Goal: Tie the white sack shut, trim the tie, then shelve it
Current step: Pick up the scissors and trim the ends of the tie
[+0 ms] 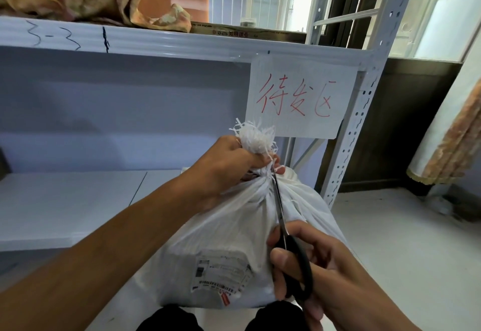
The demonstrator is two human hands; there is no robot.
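Note:
A white woven sack [234,231] stands in front of me on the floor, its neck gathered and bound. A shipping label [221,276] shows through its front. My left hand [234,164] grips the sack's frayed top tuft [256,138] just above the bound neck. My right hand [312,273] holds black-handled scissors [281,216], blades pointing up with their tips at the neck, right beside my left fingers. The tie itself is too small to make out.
A white metal shelf [67,200] lies to the left behind the sack, under an upper shelf marked "3-3" [166,41]. A paper sign with red writing [299,96] hangs from the upper shelf. The rack's perforated upright [354,127] stands right; pale floor [403,239] beyond.

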